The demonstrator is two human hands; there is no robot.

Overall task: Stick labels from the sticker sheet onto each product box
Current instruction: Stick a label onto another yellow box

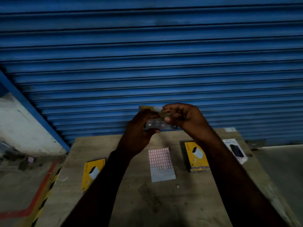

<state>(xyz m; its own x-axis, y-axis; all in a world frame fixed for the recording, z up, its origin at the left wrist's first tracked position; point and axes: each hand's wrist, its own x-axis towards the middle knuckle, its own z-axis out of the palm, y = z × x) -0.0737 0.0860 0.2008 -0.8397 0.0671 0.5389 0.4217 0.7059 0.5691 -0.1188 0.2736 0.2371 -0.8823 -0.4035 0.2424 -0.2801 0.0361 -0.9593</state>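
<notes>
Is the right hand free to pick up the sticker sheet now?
Probably not yet: the right hand pinches the raised box, which the left hand grips; the sticker sheet lies uncovered.

The only word I can make out from here stands on the white box (234, 150) at the far right. A dark heading across its top looks like "HALLEY", followed by a shorter group lost in the blur. The raised box (157, 125) shows a grey side with a row of small white icons and tiny lines above them, none legible. The left yellow box (91, 172) and right yellow box (196, 154) each carry a thin dark line of print along one long edge, too small for me. The sticker sheet (161, 161) has pink-framed cells with no readable print. Yellow-and-black hazard stripes (51, 185) run beside a red line (43, 185).
</notes>
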